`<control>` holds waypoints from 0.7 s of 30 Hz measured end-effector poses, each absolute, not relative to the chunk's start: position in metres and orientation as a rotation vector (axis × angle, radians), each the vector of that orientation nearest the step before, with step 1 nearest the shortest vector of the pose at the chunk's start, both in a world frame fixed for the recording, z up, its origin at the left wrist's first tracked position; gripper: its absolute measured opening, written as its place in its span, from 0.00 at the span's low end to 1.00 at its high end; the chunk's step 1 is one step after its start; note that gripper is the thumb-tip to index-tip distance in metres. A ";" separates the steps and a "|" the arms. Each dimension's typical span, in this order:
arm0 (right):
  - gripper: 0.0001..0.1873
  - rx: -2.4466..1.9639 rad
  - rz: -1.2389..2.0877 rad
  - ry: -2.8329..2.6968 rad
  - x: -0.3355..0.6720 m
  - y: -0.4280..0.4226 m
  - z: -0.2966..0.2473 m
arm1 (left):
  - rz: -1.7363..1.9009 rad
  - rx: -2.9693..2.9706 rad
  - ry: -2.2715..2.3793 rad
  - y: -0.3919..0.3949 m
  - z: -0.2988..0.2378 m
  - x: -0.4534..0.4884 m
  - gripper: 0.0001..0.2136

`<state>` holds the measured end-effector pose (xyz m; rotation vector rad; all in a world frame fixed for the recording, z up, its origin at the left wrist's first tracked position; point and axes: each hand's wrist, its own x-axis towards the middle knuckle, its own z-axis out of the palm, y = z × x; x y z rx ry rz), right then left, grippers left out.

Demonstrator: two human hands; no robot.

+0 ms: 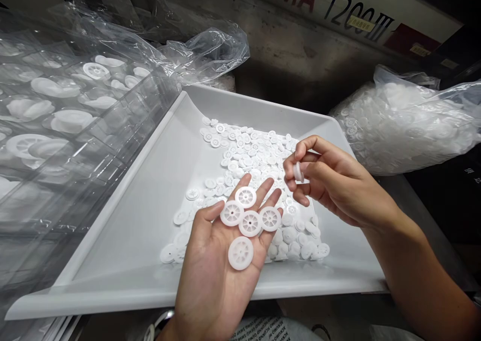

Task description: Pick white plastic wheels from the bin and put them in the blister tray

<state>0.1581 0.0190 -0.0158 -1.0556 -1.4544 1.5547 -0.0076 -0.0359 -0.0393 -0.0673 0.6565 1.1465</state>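
My left hand (221, 245) lies palm up and open over a white tray (139, 220), with several white plastic spoked wheels (250, 223) resting on the palm and fingers. My right hand (326, 183) is raised above the tray's right side. Its thumb and fingertips pinch one white wheel (298, 172), seen edge-on. A loose heap of similar white plastic wheels (255, 153) covers the middle of the tray, directly beneath and beyond both hands. The hands touch neither each other nor the heap.
A clear plastic bag of white wheels (402, 123) sits beyond the tray's right corner. At left, a transparent plastic tray stack holding larger white parts (56, 120) lies under clear film. A machine panel marked "1200 III" (356, 17) stands at the back.
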 end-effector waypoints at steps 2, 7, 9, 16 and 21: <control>0.08 -1.104 1.447 -1.615 0.158 0.016 -0.013 | 1.152 -0.070 0.667 -0.036 -0.039 -0.008 0.21; 0.13 -1.143 1.138 -2.277 0.155 0.007 -0.010 | 1.163 -0.115 0.642 -0.036 -0.041 -0.009 0.20; 0.16 -1.121 1.099 -2.393 0.154 0.005 -0.011 | 1.161 -0.125 0.649 -0.036 -0.041 -0.010 0.20; 0.12 -1.262 0.975 -2.396 0.154 0.008 -0.011 | 1.188 -0.111 0.635 -0.037 -0.041 -0.008 0.22; 0.14 -1.328 0.854 -2.400 0.156 0.010 -0.011 | 1.183 -0.137 0.665 -0.034 -0.039 -0.007 0.22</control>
